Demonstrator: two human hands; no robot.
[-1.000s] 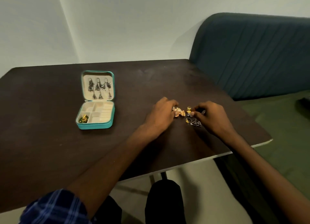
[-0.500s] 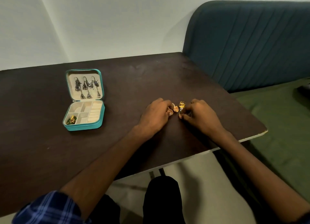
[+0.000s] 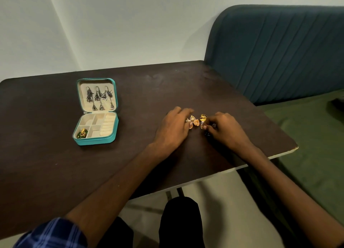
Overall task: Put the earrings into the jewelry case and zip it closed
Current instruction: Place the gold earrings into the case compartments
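no readable text, labels, brands, numbers, signs

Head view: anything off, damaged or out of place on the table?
Only one thing: the dark brown table's near-right corner looks chipped, pale core showing at the edge. The open teal jewelry case sits flat and nothing is spilled.

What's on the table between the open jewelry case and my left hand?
Nothing: the head view shows only bare dark table between the jewelry case and the left hand.

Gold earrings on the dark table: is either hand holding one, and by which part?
The right hand pinches the yellow-gold earring at its lower end. The left hand touches the orange-gold earrings; whether it grips them cannot be told.
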